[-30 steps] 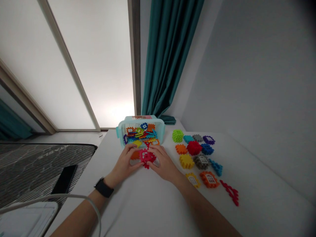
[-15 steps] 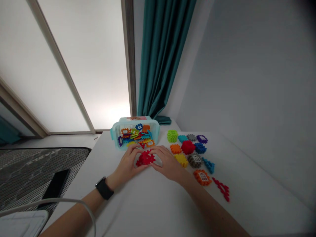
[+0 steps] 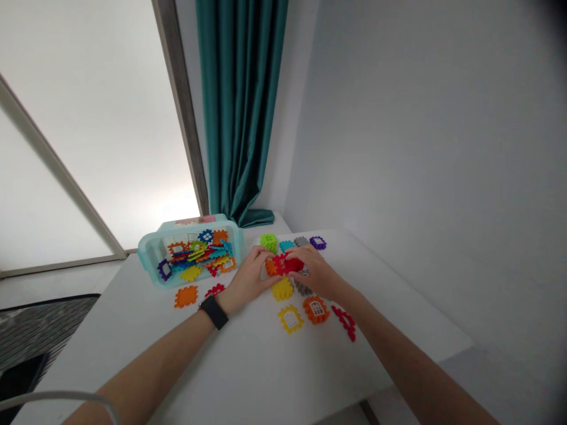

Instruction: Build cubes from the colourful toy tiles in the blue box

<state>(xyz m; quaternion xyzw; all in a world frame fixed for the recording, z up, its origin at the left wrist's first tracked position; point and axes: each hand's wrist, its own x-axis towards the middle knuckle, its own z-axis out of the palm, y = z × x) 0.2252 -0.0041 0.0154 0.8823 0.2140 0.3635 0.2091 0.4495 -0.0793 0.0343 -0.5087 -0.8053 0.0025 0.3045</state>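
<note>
Between both hands is a flat red toothed building block, pinched at its edges. My left hand closes on its left side, close to an orange block. From the right, my right hand grips it, with its fingers over a rounded red block and partly hiding a grey block. Just below the hands are a yellow block, a flat yellow window piece and an orange window block. Whether the red pieces touch is hard to see.
A light-blue tub of mixed toothed pieces stands at the left. Before it lie a flat orange piece and a red piece. Green and purple blocks sit farther back; a red chain-like piece lies at right.
The view has turned right. Both hands have moved from in front of the tub to the group of blocks, with red still between them. Flat orange and yellow pieces now show on the table.
</note>
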